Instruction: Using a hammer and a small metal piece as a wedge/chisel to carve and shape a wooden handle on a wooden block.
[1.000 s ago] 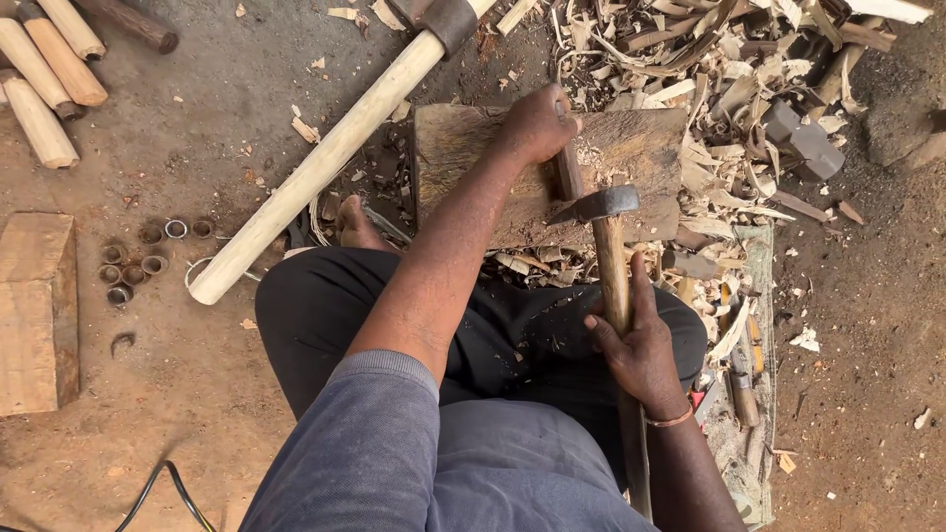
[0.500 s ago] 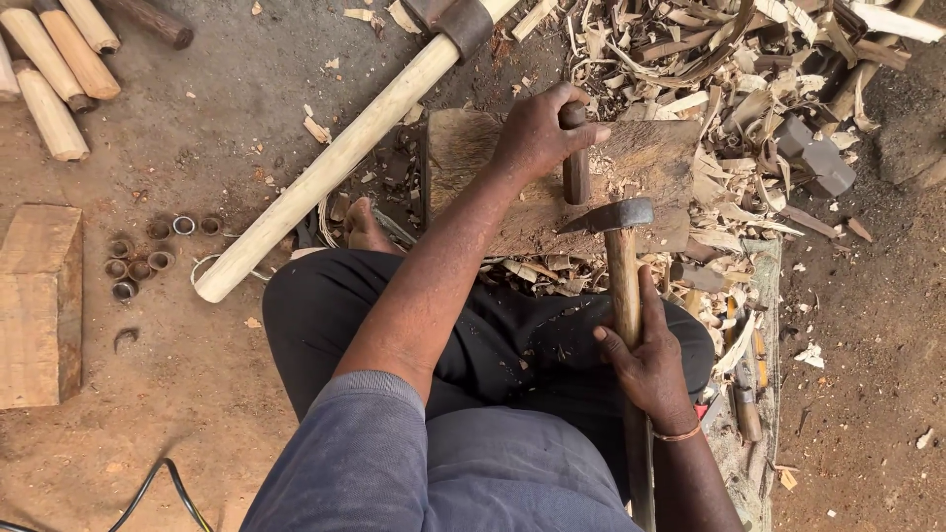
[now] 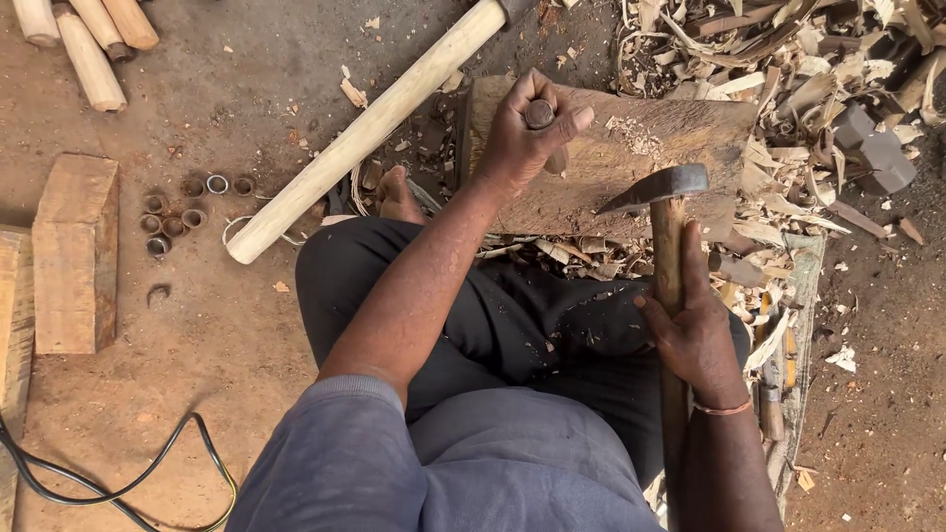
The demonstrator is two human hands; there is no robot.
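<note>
On chopping block (image 3: 631, 167), left hand (image 3: 527, 138) grips peg (image 3: 540, 115)

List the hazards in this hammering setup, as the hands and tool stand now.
1. The left hand wraps the small wooden peg on the chopping block, so a stray blow from the hammer in the right hand could hit fingers.
2. A bare foot lies beside the block, where the peg or head could glance off.
</note>
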